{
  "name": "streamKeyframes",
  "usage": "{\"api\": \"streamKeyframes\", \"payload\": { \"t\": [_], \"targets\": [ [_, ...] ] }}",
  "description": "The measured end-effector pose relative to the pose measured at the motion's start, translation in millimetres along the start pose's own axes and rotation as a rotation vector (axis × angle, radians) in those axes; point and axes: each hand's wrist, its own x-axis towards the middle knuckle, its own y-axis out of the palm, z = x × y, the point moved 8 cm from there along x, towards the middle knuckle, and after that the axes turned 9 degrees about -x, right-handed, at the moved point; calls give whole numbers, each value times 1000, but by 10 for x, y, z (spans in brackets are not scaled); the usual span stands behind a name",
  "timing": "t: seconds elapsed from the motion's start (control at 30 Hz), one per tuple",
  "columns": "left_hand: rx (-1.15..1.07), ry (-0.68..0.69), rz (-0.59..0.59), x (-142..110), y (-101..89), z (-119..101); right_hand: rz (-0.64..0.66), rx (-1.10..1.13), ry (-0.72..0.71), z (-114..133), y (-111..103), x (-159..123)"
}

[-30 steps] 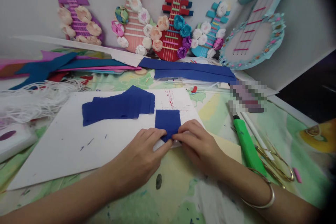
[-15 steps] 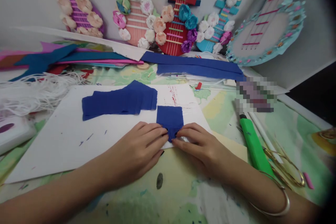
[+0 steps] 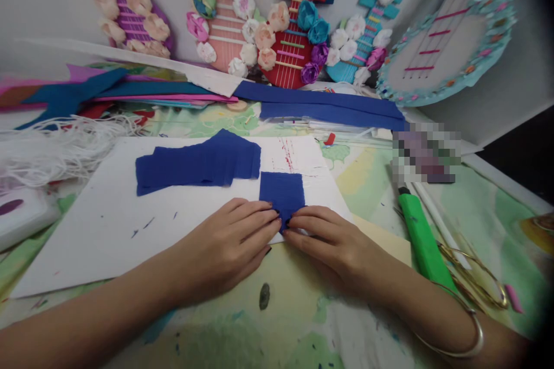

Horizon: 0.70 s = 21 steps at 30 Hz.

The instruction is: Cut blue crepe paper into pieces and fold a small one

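A small square of blue crepe paper [image 3: 282, 185] lies near the front edge of a white board [image 3: 104, 242]. My left hand [image 3: 238, 236] has its fingertips pressed on the square's lower left part, fingers closed together. From the other side my right hand [image 3: 335, 239] pinches the lower right part. Between the fingertips the near edge narrows to a point; the fingers hide some of it. Farther back on the board, left of the square, lie overlapping blue crepe paper pieces [image 3: 194, 164].
To the right lie a green utility knife [image 3: 422, 236], gold-handled scissors [image 3: 474, 274] and a white stick [image 3: 441, 225]. White cord [image 3: 64, 147] is heaped at left beside a white device [image 3: 26, 216]. Blue paper strips [image 3: 324, 105] and flower-decorated paper instruments [image 3: 289, 52] line the back.
Both hands stay at the square's lower edge, with only slight finger movement over the folded part. The whole view has shifted a little.
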Motion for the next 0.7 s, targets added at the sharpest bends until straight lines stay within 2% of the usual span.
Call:
{"api": "streamKeyframes", "payload": {
  "t": [0.13,0.3,0.4,0.47,0.7],
  "targets": [
    [-60,-42,4,-21,2,32,-5,10,2,1,6,-12],
    [-324,-385,-83,-74,-43,375,1,16,3,-1,3,-4],
    [-499,-495,-96,-84,-28,513,-14,5,-3,-3,-2,3],
    [-527,-482,-71,-64,-13,523,-19,1,-6,-4,0,2],
    [-404,-273,14,-6,6,370,-20,3,-20,9,-15,-4]
  ]
}}
